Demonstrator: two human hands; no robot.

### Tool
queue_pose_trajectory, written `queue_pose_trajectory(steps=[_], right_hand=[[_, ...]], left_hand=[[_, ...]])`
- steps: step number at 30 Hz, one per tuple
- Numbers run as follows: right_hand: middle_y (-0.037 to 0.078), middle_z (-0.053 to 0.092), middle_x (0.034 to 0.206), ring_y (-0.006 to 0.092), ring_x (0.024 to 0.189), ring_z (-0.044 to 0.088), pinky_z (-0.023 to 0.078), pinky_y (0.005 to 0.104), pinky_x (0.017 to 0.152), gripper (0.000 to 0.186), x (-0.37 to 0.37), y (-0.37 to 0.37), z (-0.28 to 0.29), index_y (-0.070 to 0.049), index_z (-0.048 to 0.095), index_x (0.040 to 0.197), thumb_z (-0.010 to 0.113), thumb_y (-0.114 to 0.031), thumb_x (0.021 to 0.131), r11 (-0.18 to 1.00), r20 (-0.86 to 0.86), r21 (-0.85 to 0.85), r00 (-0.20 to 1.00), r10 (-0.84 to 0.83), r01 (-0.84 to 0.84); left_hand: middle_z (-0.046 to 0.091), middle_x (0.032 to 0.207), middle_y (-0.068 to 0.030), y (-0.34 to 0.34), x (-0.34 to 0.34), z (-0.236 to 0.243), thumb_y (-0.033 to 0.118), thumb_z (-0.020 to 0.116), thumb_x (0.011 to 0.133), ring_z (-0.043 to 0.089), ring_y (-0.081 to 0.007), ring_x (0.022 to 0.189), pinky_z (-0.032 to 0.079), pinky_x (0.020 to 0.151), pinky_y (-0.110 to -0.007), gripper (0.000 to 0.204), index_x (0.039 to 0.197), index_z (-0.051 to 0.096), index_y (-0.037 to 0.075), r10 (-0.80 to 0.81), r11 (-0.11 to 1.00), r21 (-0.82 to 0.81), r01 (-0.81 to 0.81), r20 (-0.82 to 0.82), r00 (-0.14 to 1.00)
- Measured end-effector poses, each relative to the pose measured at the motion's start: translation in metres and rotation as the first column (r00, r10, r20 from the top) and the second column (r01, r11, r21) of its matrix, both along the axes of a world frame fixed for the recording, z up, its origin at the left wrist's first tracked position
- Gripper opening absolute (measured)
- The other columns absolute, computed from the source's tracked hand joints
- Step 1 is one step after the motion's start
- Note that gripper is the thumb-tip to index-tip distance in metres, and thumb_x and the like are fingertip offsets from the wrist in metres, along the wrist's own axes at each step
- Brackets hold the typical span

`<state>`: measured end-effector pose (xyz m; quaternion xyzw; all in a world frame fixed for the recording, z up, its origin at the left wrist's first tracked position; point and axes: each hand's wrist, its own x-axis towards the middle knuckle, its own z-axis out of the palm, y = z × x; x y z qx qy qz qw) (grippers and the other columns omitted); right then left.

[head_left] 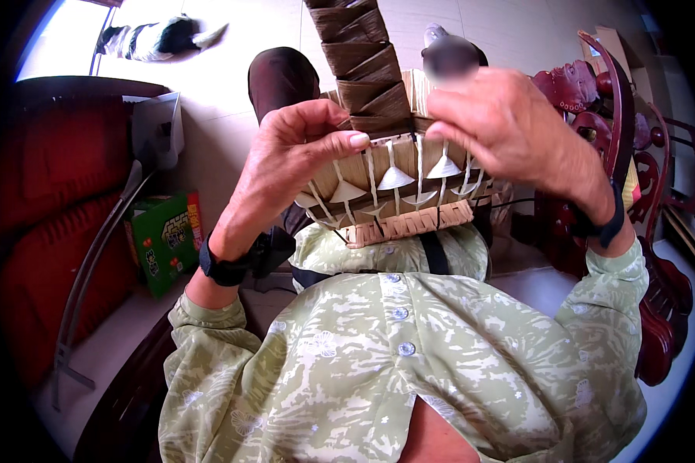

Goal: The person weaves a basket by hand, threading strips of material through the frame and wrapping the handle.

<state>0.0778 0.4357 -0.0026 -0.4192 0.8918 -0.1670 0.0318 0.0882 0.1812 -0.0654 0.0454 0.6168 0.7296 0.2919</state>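
A woven basket [409, 224] sits at my lap, with pale straw sides, white cords and white triangles along its wall. A wide braided brown strap [363, 69] rises from its rim and runs out past the top of the view. My left hand [293, 150] is closed on the rim just left of the strap's foot, thumb outside and fingers behind. On the other side of the strap, my right hand [510, 127] is pinched at the rim, by a short brown strip. What lies between its fingertips is hidden.
Red cushioned seating [62, 170] stands at the left, near a green box [162, 243] and a curved metal bar. Carved dark red wooden furniture [618, 116] is at the right. A black and white animal [150, 38] lies on the tiled floor at the far left.
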Motion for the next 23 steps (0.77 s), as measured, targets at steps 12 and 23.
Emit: queue_pose_trajectory(steps=[12, 23], right_hand=[[0.010, 0.057, 0.066, 0.0278, 0.061, 0.062, 0.048, 0.0381, 0.056, 0.019, 0.050, -0.051, 0.010, -0.004, 0.052, 0.076, 0.062, -0.018, 0.083, 0.982, -0.002, 0.046, 0.983, -0.184, 0.184], [0.008, 0.054, 0.074, 0.0231, 0.065, 0.060, 0.047, 0.0342, 0.059, 0.014, 0.079, -0.088, -0.011, -0.002, 0.059, 0.087, 0.069, -0.008, 0.081, 0.923, -0.268, 0.010, 0.891, -0.367, 0.384]], left_hand=[[0.064, 0.087, 0.0025, -0.004, 0.015, 0.000, 0.007, 0.070, 0.087, 0.060, -0.0056, 0.086, 0.050, 0.079, -0.021, 0.014, 0.098, 0.063, 0.001, -0.068, 0.954, -0.299, -0.002, -0.221, 0.973], [0.066, 0.111, -0.0073, -0.029, -0.037, -0.012, 0.012, 0.059, 0.095, 0.064, -0.0145, 0.102, 0.050, 0.092, -0.025, 0.028, 0.121, 0.058, 0.001, -0.339, 0.941, 0.107, 0.322, 0.234, 0.911]])
